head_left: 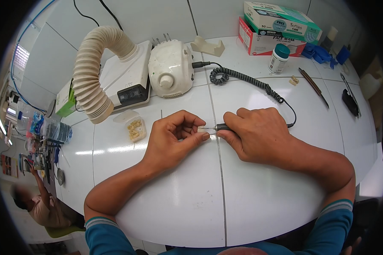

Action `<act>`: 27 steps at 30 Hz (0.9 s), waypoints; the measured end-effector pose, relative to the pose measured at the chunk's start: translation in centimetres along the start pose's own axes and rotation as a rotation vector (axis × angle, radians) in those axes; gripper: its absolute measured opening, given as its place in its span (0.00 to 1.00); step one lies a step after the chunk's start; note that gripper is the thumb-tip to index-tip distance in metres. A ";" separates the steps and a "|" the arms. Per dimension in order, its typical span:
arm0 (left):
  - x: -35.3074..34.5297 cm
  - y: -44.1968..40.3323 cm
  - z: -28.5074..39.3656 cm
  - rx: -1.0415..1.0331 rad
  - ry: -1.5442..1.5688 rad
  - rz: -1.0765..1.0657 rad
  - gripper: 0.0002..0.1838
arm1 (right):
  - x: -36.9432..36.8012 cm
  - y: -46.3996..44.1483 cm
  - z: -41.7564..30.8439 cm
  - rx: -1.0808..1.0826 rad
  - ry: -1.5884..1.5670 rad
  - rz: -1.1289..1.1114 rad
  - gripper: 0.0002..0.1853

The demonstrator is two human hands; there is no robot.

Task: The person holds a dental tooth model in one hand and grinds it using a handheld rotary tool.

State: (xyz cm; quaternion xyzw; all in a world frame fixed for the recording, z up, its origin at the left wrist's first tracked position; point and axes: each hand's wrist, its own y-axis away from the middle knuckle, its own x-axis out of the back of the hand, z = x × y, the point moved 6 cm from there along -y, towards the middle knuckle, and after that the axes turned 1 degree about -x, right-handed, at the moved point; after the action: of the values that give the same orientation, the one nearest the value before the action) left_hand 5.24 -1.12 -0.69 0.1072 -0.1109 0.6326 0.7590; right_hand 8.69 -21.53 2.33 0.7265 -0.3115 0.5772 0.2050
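My left hand (168, 138) pinches a small pale tooth-like piece (201, 129) between thumb and fingertips; its exact kind is too small to tell. In my right hand (259, 135) is a dark rotary handpiece (222, 127), its thin metal bit pointing left. The bit's tip meets or nearly meets the piece; I cannot tell which. A black coiled cord (253, 82) links the handpiece to a white control box (169, 68) with a round knob. Left of my left hand sits an opened clear box (136, 129) with several yellowish tooth-like pieces.
A ribbed suction hose (88, 74) arches from a white machine (110, 80). Mask boxes (270, 40), a green-lidded bottle (279, 59), small pale pieces (293, 80), a brown pointed tool (314, 88) and a black-handled tool (350, 102) stand or lie rightward. Another person (44, 206) sits far left.
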 end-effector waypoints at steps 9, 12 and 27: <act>0.1 0.0 0.0 -0.015 -0.014 -0.008 0.13 | -0.1 -0.1 0.0 -0.009 0.008 -0.009 0.22; 0.0 0.0 0.1 -0.010 -0.017 -0.008 0.13 | -0.1 -0.1 0.0 -0.008 0.008 -0.009 0.22; 0.0 0.0 0.0 0.000 -0.014 -0.003 0.12 | -0.2 0.1 0.1 0.022 -0.001 0.090 0.20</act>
State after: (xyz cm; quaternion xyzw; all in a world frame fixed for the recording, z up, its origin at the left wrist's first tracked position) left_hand 5.25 -1.09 -0.65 0.1120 -0.1160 0.6306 0.7591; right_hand 8.61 -21.62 2.09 0.7142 -0.3375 0.5888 0.1710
